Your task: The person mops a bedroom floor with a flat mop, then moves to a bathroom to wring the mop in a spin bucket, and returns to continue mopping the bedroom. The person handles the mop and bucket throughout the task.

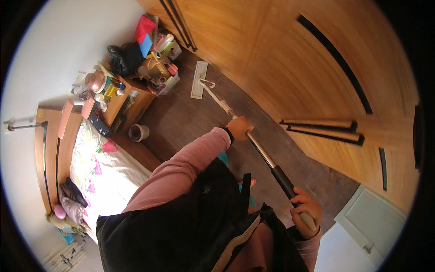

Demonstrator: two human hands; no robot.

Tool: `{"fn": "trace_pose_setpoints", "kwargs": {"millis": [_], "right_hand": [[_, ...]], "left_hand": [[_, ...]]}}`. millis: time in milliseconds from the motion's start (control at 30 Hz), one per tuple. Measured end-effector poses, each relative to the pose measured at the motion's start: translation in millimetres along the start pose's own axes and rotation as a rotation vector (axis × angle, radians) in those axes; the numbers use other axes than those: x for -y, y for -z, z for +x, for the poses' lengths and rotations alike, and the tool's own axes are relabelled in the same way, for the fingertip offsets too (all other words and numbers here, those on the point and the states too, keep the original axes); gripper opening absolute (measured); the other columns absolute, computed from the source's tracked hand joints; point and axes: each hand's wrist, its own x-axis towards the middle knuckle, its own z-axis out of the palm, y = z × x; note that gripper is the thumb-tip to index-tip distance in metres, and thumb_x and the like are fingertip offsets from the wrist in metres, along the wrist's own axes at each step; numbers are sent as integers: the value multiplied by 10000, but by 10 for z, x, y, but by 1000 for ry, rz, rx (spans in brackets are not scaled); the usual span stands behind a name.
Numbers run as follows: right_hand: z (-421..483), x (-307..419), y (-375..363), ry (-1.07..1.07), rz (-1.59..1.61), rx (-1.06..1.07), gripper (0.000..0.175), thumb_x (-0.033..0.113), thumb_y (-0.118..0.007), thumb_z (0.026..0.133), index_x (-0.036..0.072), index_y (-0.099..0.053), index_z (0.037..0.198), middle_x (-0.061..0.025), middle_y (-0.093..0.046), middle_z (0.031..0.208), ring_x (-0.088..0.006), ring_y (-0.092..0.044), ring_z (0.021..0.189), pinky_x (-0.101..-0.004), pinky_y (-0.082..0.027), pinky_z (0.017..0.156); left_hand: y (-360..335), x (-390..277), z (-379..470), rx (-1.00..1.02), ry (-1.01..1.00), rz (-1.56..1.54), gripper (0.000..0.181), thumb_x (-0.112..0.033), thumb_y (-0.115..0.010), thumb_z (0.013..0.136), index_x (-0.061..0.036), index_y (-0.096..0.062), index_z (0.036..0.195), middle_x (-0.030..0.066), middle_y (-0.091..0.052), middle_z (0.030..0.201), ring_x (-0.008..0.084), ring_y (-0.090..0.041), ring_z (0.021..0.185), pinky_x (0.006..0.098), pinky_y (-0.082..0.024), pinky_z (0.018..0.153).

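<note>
A flat mop runs diagonally across the middle of the view, its pale rectangular mop head lying on the dark wood floor. My left hand, with a black band at the wrist, is closed around the metal part of the mop pole. Lower right, my right hand grips the pole's end, at the black sleeve and pale tip. The mop head lies between the wardrobe's base and a clear plastic box of small items.
Wooden wardrobe doors with dark handles line the right. At the left are a bed with a floral sheet, a cluttered nightstand and a small waste bin. A pale door stands at lower right.
</note>
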Motion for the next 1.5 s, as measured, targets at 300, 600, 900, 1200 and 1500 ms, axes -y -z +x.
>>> {"fn": "trace_pose_setpoints", "kwargs": {"millis": [300,600,900,1200,1500], "right_hand": [[-2446,95,970,-174,50,-250,76,16,-630,675,26,-585,735,-174,-627,834,-344,-615,955,-440,-455,910],[-4380,690,1344,-400,-71,-609,149,139,-690,653,91,-554,691,-127,-611,791,-317,-614,923,-446,-446,914],[-4682,792,1237,-393,-272,-662,29,-63,-531,787,-42,-522,806,-227,-601,877,-401,-610,802,-538,-505,823],[-5018,533,1131,-479,-251,-1288,137,171,-584,851,37,-558,862,-144,-594,938,-310,-598,983,-469,-365,1023],[-3989,-1337,141,-718,-461,-758,301,-40,-570,803,30,-589,1094,-107,-532,1026,-252,-540,982,-351,-490,821]], "left_hand": [[-1539,-2232,13,281,-158,-135,124,-128,-631,623,-87,-516,642,117,-562,679,360,-548,740,483,-402,601],[-2991,-4273,-131,527,-386,-296,179,-196,-682,658,-92,-536,657,90,-582,707,317,-562,743,450,-407,615],[-3921,-5120,-43,717,-573,-381,195,-238,-669,678,-106,-537,624,124,-555,598,355,-572,630,490,-384,539],[-3584,-5078,84,644,-448,-441,213,-156,-676,727,-67,-507,821,119,-597,768,331,-603,765,444,-437,623],[-2686,-2424,-261,717,-33,69,201,-109,-620,727,-18,-629,906,227,-622,885,396,-591,904,477,-458,782]]}}
